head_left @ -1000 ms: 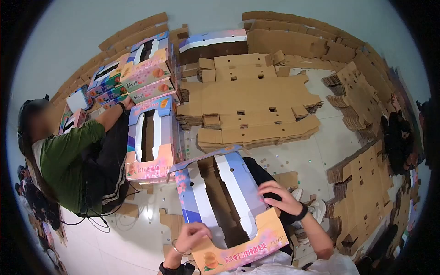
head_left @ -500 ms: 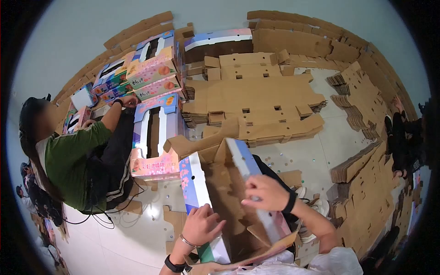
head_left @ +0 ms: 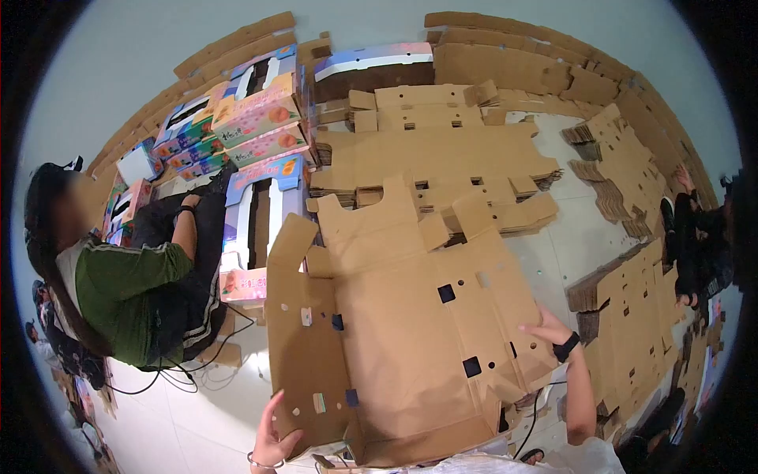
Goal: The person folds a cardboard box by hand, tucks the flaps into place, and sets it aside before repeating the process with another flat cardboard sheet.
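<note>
**Opened-out brown cardboard box spread between two bare hands**

The left hand (head_left: 276, 437), a silvery bracelet (head_left: 264, 461) at its wrist, was at the lower left edge of a large, plain brown cardboard box (head_left: 410, 340), its thumb and fingers apart. The right hand (head_left: 548, 325), with a black wristband (head_left: 566, 346), touched the opposite edge, thumb and fingers parted over the board; whether it was clamped there could not be told. The hands were well apart.

The box lay opened out directly before the person, its inner face up. Its left side panel (head_left: 304, 347) rose at a slant, and dark square holes (head_left: 471, 366) pierced the board.

Beyond its upper left part stood a blue, white and pink printed carton (head_left: 245, 284) with a long slot in its top. Behind that was a stack of colourful peach-printed cartons (head_left: 257, 122). Past the box's far edge lay a pile of flat brown cardboard blanks (head_left: 426, 154), with more brown stacks (head_left: 636, 316) to the right on the pale tiled floor (head_left: 213, 415).

A person in a green top and black cap (head_left: 130, 296) sat at the left, near black cables (head_left: 178, 375). Another person in dark clothes (head_left: 699, 253) was at the far right.
</note>
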The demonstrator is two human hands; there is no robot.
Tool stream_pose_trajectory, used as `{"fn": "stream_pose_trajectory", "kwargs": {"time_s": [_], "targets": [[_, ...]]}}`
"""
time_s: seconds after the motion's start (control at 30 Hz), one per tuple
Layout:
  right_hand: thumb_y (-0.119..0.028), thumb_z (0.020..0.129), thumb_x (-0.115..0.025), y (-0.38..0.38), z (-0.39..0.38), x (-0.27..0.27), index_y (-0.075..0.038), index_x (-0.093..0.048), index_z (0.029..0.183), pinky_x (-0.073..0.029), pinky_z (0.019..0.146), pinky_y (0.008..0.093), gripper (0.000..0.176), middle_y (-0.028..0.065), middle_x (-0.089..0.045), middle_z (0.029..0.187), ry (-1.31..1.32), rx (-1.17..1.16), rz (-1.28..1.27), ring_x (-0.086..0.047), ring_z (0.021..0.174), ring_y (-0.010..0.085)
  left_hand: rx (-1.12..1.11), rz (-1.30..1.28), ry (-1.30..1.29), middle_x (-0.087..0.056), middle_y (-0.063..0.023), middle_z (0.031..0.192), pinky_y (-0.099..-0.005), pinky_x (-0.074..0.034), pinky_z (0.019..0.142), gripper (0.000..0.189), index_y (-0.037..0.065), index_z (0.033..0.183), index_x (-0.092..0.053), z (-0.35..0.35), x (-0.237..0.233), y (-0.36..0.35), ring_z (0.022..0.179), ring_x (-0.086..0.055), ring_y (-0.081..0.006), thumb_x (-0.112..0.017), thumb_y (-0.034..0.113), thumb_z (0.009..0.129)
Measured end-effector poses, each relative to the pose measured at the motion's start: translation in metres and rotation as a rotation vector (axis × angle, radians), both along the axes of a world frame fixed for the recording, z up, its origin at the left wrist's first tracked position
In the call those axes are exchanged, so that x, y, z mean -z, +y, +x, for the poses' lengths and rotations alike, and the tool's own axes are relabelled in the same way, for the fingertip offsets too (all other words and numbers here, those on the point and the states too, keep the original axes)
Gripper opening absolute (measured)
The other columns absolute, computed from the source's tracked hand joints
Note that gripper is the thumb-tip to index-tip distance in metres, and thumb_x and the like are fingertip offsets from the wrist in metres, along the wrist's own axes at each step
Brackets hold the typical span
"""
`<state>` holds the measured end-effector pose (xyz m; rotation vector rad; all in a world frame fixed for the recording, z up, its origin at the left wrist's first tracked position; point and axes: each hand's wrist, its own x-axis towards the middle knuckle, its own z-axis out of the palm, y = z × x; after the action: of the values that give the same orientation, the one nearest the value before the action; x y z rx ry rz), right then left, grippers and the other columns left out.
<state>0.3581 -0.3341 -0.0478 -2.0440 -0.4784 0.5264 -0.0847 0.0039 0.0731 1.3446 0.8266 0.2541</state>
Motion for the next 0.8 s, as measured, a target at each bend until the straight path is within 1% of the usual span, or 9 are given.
{"fn": "stream_pose_trajectory", "kwargs": {"time_s": [0.07,0.2,0.27,0.37,0.43,0.6,0.73,0.77,0.8], "targets": [[-0.02,0.081,-0.07,-0.005,0.004,0.001,0.001,-0.049,0.123,-0.046,0.089,0.0342,0.051,0.0084,-0.058,0.118,0.393,-0.256,0.022,-0.057,0.102,0.0191,-0.2,0.168,0.021,-0.058,-0.0168,0.096,-0.0429,-0.045,0.077,0.024,0.003,0.099,-0.062,0.005,-0.02,-0.012,0.088,-0.054,-0.0346,-0.064,0.003,0.075],[-0.015,0.081,-0.07,-0.016,0.005,-0.034,0.004,-0.047,0.125,-0.044,0.091,0.0337,0.053,0.0083,-0.056,0.121,0.593,-0.092,0.182,-0.054,0.107,0.0179,-0.251,0.295,-0.009,-0.055,-0.0175,0.099,-0.0432,-0.045,0.076,0.019,0.002,0.097,-0.059,-0.032,-0.02,0.004,0.087,-0.054,-0.0364,-0.06,0.004,0.077],[-0.016,0.082,-0.069,-0.04,0.022,-0.008,0.003,-0.048,0.125,-0.043,0.093,0.0321,0.051,0.01,-0.056,0.12,0.467,-0.022,0.271,-0.053,0.11,0.0172,-0.071,0.194,-0.339,-0.029,-0.0167,0.145,-0.0462,-0.035,0.103,0.105,0.009,0.146,-0.013,-0.072,0.013,0.041,0.13,-0.035,-0.0302,-0.077,0.001,0.064],[-0.018,0.085,-0.066,-0.017,0.053,-0.015,0.003,-0.048,0.123,-0.042,0.093,0.0312,0.047,0.0106,-0.057,0.118,0.307,0.291,0.563,-0.054,0.107,0.0173,-0.532,0.661,-0.112,-0.039,-0.016,0.14,-0.0353,-0.042,0.097,0.085,0.009,0.146,-0.019,0.104,-0.109,0.079,0.115,-0.051,-0.0268,-0.068,0.01,0.076],[-0.02,0.086,-0.064,0.033,0.059,-0.051,0.003,-0.047,0.124,-0.042,0.092,0.032,0.048,0.0112,-0.056,0.117,0.348,0.464,0.755,-0.054,0.107,0.0183,0.069,0.26,-0.845,-0.033,-0.0179,0.144,-0.0359,-0.044,0.095,0.09,0.008,0.148,-0.009,0.132,-0.152,0.161,0.12,-0.048,-0.031,-0.063,0.024,0.078],[-0.019,0.084,-0.067,0.135,0.077,-0.054,0.0,-0.047,0.124,-0.043,0.092,0.0334,0.048,0.0099,-0.057,0.116,0.347,0.64,1.004,-0.053,0.109,0.0196,-0.053,0.792,-0.898,-0.014,-0.0195,0.151,-0.0464,-0.029,0.106,0.095,0.009,0.148,-0.006,0.2,-0.22,0.169,0.133,-0.03,-0.0389,-0.063,0.031,0.075],[-0.017,0.081,-0.069,0.211,0.075,0.015,-0.004,-0.05,0.122,-0.045,0.092,0.0365,0.047,0.0088,-0.059,0.114,0.331,0.529,0.954,-0.055,0.107,0.0201,-0.07,0.54,-0.64,-0.029,-0.0115,0.146,-0.0374,-0.029,0.107,0.068,0.004,0.142,-0.024,0.206,-0.11,0.154,0.125,-0.04,-0.0278,-0.056,0.024,0.086],[-0.017,0.081,-0.069,0.227,0.075,0.047,-0.005,-0.05,0.121,-0.046,0.091,0.0385,0.046,0.0087,-0.059,0.113,0.417,0.519,0.941,-0.056,0.106,0.0208,-0.066,1.271,-0.2,-0.04,-0.0093,0.138,-0.0324,-0.038,0.097,0.054,0.003,0.139,-0.03,0.205,-0.059,0.165,0.116,-0.047,-0.0207,-0.051,0.015,0.091],[-0.016,0.081,-0.068,0.24,0.082,0.091,-0.006,-0.05,0.12,-0.049,0.086,0.0394,0.045,0.0083,-0.06,0.112,0.66,0.445,0.974,-0.058,0.102,0.0214,-0.014,0.425,-0.449,-0.049,-0.008,0.129,-0.0287,-0.044,0.088,0.053,0.006,0.138,-0.034,0.183,0.042,0.199,0.113,-0.05,-0.0168,-0.054,0.019,0.091]]}}
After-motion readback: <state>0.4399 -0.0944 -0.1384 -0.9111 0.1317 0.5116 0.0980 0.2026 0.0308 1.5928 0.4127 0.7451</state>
